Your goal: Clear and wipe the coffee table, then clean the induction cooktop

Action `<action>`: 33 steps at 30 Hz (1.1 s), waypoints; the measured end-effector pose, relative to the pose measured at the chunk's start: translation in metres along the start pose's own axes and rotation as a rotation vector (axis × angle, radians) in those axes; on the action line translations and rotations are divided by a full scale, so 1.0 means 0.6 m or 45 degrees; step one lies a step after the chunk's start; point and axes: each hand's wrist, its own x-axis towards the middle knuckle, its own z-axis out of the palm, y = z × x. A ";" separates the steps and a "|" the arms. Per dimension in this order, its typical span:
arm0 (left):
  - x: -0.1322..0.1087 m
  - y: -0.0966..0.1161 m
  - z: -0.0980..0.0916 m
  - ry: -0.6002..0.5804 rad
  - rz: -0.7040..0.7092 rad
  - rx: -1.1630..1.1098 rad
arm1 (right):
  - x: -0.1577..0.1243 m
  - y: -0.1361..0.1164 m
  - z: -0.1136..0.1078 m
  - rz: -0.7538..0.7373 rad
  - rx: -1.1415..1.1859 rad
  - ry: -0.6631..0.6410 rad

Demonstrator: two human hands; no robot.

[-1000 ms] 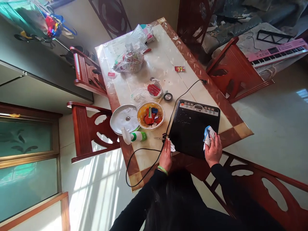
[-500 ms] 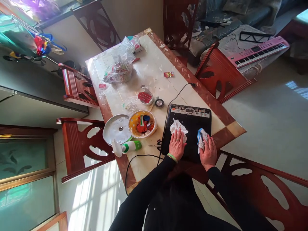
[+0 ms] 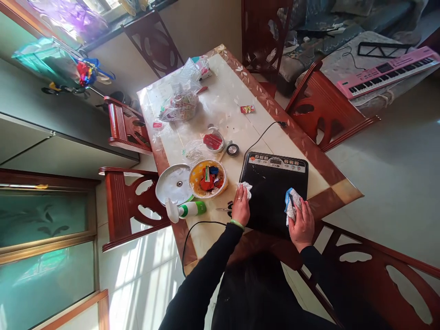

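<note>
A black induction cooker (image 3: pixel 268 192) lies on the table, its button panel at the far edge. My left hand (image 3: pixel 241 208), with a green bangle at the wrist, is closed over a white tissue (image 3: pixel 246 188) at the cooker's left edge. On the cooker's right side my right hand (image 3: pixel 301 223) grips a folded grey-white cloth with blue trim (image 3: pixel 291 204). Black-handled scissors (image 3: pixel 225 209) lie just left of my left hand, partly hidden by it. A few light specks show on the cooker's black top.
Left of the cooker are a yellow basket (image 3: pixel 192 176) of wrappers, a round white lid (image 3: pixel 168 176) and a green-and-white spray bottle (image 3: pixel 194 209). Farther back lie a plastic bag (image 3: pixel 182 105) and a black cable (image 3: pixel 263 133). Chairs (image 3: pixel 330 110) surround the table.
My left hand has slid left with the tissue, from the cooker's middle-left to its left edge. The right hand stays at the right side with the cloth. The view has shifted slightly.
</note>
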 end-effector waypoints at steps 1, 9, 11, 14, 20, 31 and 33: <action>-0.016 0.001 0.001 0.010 -0.007 -0.003 | 0.000 0.000 0.001 -0.003 0.005 0.001; 0.117 -0.010 0.046 0.098 -0.056 -0.234 | -0.002 -0.001 0.012 -0.013 0.026 -0.017; 0.094 -0.015 0.040 0.085 -0.052 -0.256 | -0.002 0.000 0.012 -0.023 0.028 -0.030; 0.010 -0.021 0.022 0.039 -0.060 -0.220 | -0.001 0.002 0.010 -0.041 0.052 -0.025; 0.114 -0.032 0.048 0.001 -0.039 -0.178 | -0.003 0.005 0.015 -0.044 0.077 -0.016; 0.086 -0.050 0.020 -0.070 0.100 -0.155 | 0.002 -0.009 0.012 -0.031 0.030 -0.038; 0.098 -0.056 0.021 -0.094 0.065 -0.160 | 0.002 -0.009 0.013 -0.022 0.017 -0.052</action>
